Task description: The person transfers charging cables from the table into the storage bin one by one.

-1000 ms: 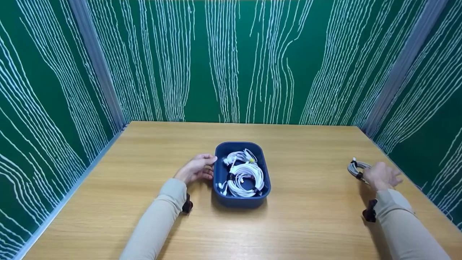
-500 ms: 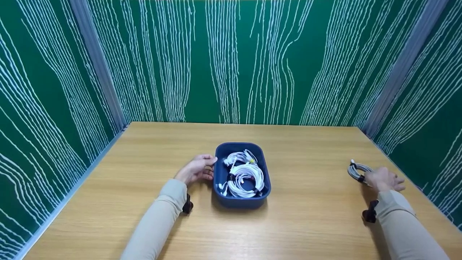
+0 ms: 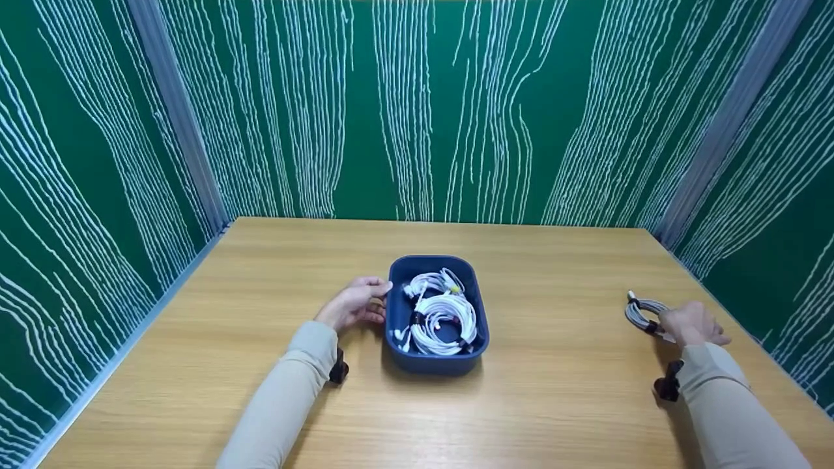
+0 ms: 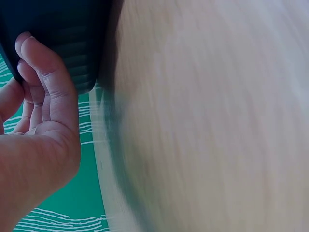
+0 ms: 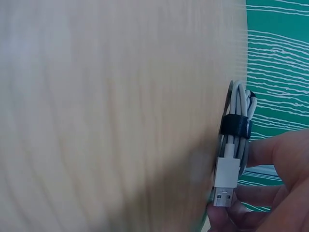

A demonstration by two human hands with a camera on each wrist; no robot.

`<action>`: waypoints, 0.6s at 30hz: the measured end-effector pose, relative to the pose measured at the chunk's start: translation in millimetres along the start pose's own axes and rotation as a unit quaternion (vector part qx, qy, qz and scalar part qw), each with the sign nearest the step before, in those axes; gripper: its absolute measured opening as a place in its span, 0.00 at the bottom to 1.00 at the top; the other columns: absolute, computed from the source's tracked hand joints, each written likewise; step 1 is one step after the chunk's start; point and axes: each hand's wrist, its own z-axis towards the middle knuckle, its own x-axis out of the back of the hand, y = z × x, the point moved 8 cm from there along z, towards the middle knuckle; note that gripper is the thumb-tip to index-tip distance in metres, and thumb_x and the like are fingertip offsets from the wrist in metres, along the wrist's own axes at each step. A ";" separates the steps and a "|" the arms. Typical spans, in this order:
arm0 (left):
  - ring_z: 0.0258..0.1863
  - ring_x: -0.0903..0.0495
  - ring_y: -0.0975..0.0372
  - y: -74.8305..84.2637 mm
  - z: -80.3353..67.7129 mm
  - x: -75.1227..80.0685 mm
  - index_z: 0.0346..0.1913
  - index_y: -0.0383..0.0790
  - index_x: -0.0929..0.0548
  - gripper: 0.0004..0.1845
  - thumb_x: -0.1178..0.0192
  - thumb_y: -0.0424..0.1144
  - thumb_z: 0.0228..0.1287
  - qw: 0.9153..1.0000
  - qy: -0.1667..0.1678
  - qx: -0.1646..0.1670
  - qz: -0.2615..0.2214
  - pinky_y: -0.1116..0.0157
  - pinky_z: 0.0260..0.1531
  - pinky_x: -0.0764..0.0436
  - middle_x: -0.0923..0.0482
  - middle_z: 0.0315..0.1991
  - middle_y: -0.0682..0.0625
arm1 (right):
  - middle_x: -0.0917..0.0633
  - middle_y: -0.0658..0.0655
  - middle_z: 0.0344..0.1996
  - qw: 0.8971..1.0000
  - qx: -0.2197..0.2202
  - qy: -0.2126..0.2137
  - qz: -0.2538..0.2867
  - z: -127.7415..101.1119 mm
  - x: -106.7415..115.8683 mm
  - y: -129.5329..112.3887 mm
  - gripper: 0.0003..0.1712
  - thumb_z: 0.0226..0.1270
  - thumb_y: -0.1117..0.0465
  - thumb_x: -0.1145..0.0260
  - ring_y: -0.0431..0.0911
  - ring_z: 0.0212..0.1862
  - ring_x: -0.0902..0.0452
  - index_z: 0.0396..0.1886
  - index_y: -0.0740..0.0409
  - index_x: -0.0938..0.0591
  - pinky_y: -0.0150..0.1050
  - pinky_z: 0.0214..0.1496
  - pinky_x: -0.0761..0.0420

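Note:
A dark blue bin (image 3: 435,359) stands mid-table and holds several coiled white cables (image 3: 442,315). My left hand (image 3: 355,303) grips the bin's left rim, fingers against its ribbed outer wall (image 4: 67,43). At the table's right side my right hand (image 3: 690,324) pinches a coiled grey-white cable (image 3: 642,311) bound with a black strap. In the right wrist view the cable coil (image 5: 236,145) is lifted off the wood, its USB plug (image 5: 226,186) pointing down by my fingers (image 5: 275,154).
The wooden table (image 3: 260,293) is walled by green panels with white lines on the left, back and right. The right wall (image 3: 769,215) stands close behind my right hand.
My right hand has closed its fingers on the coiled cable and drawn it slightly left and up off the table. My left hand and the bin have not moved.

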 end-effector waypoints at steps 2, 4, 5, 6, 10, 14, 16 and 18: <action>0.18 0.25 0.62 0.0 0.0 -0.3 0.42 0.39 0.27 0.06 0.50 0.38 0.74 1.000 -0.001 0.001 0.001 0.67 0.21 0.22 0.27 0.21 0.51 | 0.28 0.65 0.33 1.000 0.001 -0.006 0.007 0.2 0.1 0.8 0.14 0.63 0.60 0.47 0.67 0.48 0.38 0.37 0.69 0.25 0.70 0.63 0.48; 0.18 0.25 0.62 -0.3 0.4 -0.9 0.42 0.39 0.28 0.06 0.50 0.38 0.74 1.000 -0.001 0.003 0.002 0.67 0.21 0.22 0.27 0.21 0.51 | 0.26 0.64 0.32 1.000 0.006 -0.009 0.011 1.9 0.6 2.5 0.15 0.62 0.60 0.46 0.64 0.46 0.36 0.38 0.69 0.24 0.65 0.59 0.40; 0.18 0.25 0.61 -0.5 0.7 -1.0 0.41 0.39 0.27 0.06 0.51 0.38 0.74 1.000 -0.001 0.004 0.003 0.67 0.21 0.22 0.27 0.22 0.51 | 0.25 0.63 0.31 1.000 0.010 -0.009 0.011 3.4 0.9 3.5 0.16 0.61 0.59 0.46 0.62 0.44 0.34 0.38 0.69 0.23 0.61 0.54 0.35; 0.18 0.25 0.61 -0.4 0.7 -1.1 0.41 0.39 0.27 0.06 0.51 0.38 0.74 1.000 -0.001 0.004 0.003 0.67 0.21 0.22 0.26 0.22 0.51 | 0.24 0.62 0.30 1.000 0.014 -0.008 0.010 4.0 1.4 3.8 0.16 0.61 0.59 0.46 0.60 0.42 0.32 0.38 0.69 0.23 0.56 0.48 0.32; 0.18 0.26 0.62 -0.3 0.7 -0.9 0.40 0.40 0.27 0.06 0.50 0.38 0.74 1.000 0.002 0.008 0.002 0.67 0.21 0.22 0.27 0.22 0.51 | 0.21 0.59 0.25 0.999 0.026 0.002 0.020 3.1 5.0 1.9 0.17 0.60 0.58 0.46 0.54 0.35 0.28 0.38 0.69 0.21 0.43 0.33 0.31; 0.19 0.26 0.62 0.5 -0.2 -0.5 0.38 0.41 0.26 0.06 0.50 0.39 0.74 1.000 0.005 0.008 0.001 0.68 0.22 0.22 0.27 0.22 0.51 | 0.20 0.58 0.23 0.998 0.031 0.019 0.044 2.5 9.5 -3.1 0.18 0.59 0.60 0.45 0.55 0.35 0.28 0.40 0.72 0.22 0.42 0.32 0.30; 0.19 0.26 0.61 1.1 -0.3 -0.5 0.37 0.42 0.26 0.06 0.49 0.39 0.73 1.000 0.006 0.007 0.002 0.67 0.22 0.22 0.27 0.22 0.51 | 0.20 0.57 0.22 0.997 0.038 0.022 0.061 -1.8 13.2 -6.7 0.17 0.59 0.61 0.44 0.55 0.36 0.28 0.39 0.72 0.22 0.41 0.33 0.31; 0.19 0.26 0.61 1.5 -0.3 -0.7 0.36 0.42 0.26 0.07 0.49 0.39 0.73 1.000 0.006 0.006 0.002 0.67 0.22 0.22 0.27 0.22 0.51 | 0.21 0.54 0.19 0.995 0.050 0.025 0.078 -13.5 18.7 -13.1 0.13 0.58 0.62 0.42 0.53 0.34 0.28 0.33 0.70 0.21 0.38 0.31 0.31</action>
